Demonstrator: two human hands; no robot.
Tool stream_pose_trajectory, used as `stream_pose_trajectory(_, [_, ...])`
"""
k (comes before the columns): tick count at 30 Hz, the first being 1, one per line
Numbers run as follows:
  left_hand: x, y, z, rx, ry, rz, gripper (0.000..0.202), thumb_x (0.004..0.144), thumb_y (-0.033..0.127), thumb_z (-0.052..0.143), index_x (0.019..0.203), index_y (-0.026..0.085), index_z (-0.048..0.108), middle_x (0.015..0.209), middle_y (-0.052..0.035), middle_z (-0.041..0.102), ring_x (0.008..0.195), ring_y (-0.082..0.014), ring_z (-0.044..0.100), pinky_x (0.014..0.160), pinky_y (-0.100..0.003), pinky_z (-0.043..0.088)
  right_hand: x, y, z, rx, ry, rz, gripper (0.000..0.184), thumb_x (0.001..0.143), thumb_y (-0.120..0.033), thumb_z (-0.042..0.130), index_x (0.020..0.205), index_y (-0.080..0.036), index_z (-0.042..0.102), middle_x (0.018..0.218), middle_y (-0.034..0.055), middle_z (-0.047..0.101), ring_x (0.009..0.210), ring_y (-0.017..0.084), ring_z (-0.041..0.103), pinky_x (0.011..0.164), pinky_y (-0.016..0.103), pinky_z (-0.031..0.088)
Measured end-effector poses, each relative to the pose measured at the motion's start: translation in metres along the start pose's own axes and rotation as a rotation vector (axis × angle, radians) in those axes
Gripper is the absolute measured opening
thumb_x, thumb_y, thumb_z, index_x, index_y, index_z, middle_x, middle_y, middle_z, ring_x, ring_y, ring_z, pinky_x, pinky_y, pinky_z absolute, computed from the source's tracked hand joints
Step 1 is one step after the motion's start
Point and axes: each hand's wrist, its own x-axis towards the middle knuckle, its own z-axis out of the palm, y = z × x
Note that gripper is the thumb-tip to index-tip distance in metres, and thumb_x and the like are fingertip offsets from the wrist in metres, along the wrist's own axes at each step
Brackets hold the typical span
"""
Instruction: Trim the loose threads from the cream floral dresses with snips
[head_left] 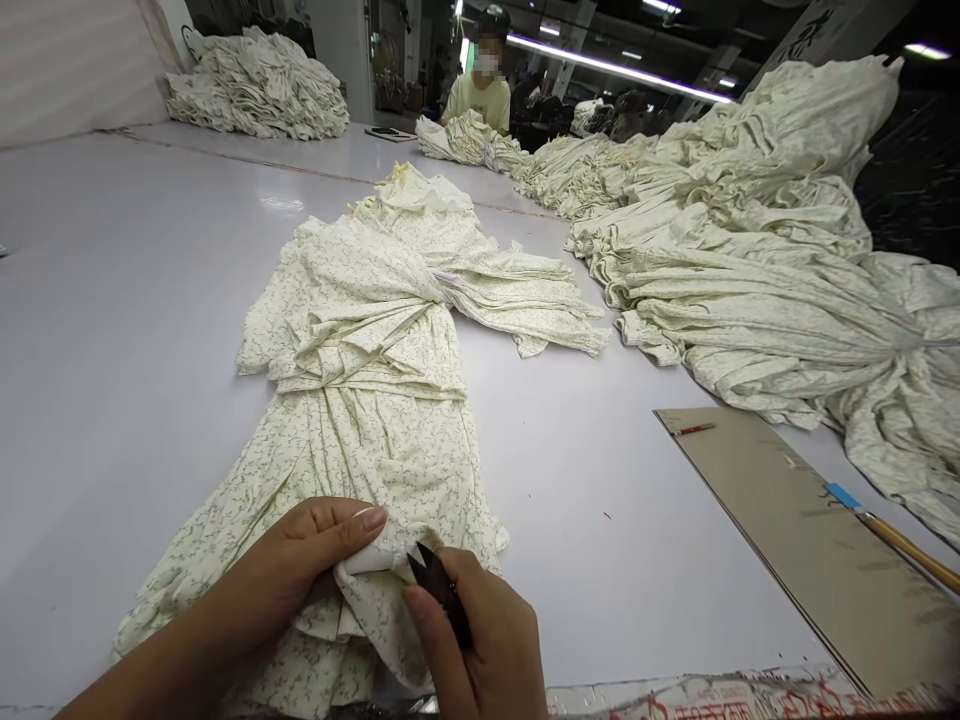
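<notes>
In the head view my left hand (315,545) is closed on the edge of a cream fabric piece (382,450) printed with small green sprigs, the thumb pressing on top. My right hand (487,635) grips a pair of dark thread snips (442,590), their two pointed blades a little apart. The blade tips are close to the fold of cloth that my left hand pinches. Whether they touch it, I cannot tell. Above my hands the fabric lies in layers, gathered and tied in a bundle (352,280).
Large heaps of matching fabric (765,230) line the right side of the white table (555,560). Another pile (259,85) sits at the far left. A brown board (780,520) lies at right with a red pen (694,429) and a brush-like tool (907,545). A masked person (480,95) is across the table.
</notes>
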Motion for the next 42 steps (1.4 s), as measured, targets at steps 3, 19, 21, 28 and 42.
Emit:
stream_pose_trajectory(3, [0.000, 0.002, 0.003, -0.021, -0.010, -0.014, 0.028, 0.073, 0.026, 0.077, 0.057, 0.011, 0.061, 0.050, -0.0033, 0.064, 0.044, -0.0112, 0.056, 0.048, -0.020, 0.047, 0.001, -0.001, 0.001, 0.050, -0.018, 0.041, 0.021, 0.094, -0.040, 0.049, 0.089, -0.023, 0.060, 0.064, -0.0026, 0.062, 0.055, 0.016, 0.057, 0.050, 0.022, 0.039])
stream_pose_trajectory(19, [-0.005, 0.016, 0.017, -0.127, 0.010, -0.040, 0.027, 0.069, 0.008, 0.078, 0.049, 0.010, 0.061, 0.038, 0.0025, 0.055, 0.034, -0.0030, 0.043, 0.038, -0.011, 0.034, 0.003, 0.000, 0.001, -0.203, 0.093, -0.164, 0.017, 0.099, -0.032, 0.046, 0.098, -0.021, 0.059, 0.064, -0.0022, 0.065, 0.051, 0.016, 0.053, 0.053, 0.026, 0.032])
stream_pose_trajectory(21, [-0.004, 0.016, 0.015, -0.118, 0.005, -0.042, 0.027, 0.068, 0.009, 0.079, 0.048, 0.010, 0.061, 0.036, 0.0051, 0.049, 0.033, -0.0021, 0.037, 0.037, -0.011, 0.033, 0.001, 0.001, 0.000, -0.201, 0.090, -0.148, 0.016, 0.098, -0.033, 0.048, 0.097, -0.021, 0.059, 0.062, -0.0023, 0.064, 0.051, 0.016, 0.054, 0.052, 0.026, 0.032])
stream_pose_trajectory(28, [0.003, 0.007, 0.001, -0.097, -0.003, -0.025, 0.029, 0.066, 0.017, 0.081, 0.047, 0.012, 0.060, 0.034, 0.0080, 0.039, 0.032, -0.0020, 0.026, 0.035, -0.013, 0.028, 0.001, 0.001, 0.001, -0.217, 0.102, -0.150, 0.020, 0.097, -0.037, 0.048, 0.095, -0.021, 0.061, 0.058, -0.0024, 0.060, 0.051, 0.016, 0.055, 0.052, 0.026, 0.033])
stream_pose_trajectory(42, [0.006, 0.002, -0.003, -0.110, -0.005, -0.024, 0.026, 0.069, 0.018, 0.079, 0.049, 0.012, 0.062, 0.034, 0.0058, 0.045, 0.032, -0.0022, 0.026, 0.035, -0.013, 0.028, 0.003, 0.000, 0.001, -0.258, 0.091, -0.190, 0.018, 0.098, -0.035, 0.046, 0.093, -0.022, 0.057, 0.059, -0.0028, 0.059, 0.050, 0.017, 0.052, 0.051, 0.027, 0.032])
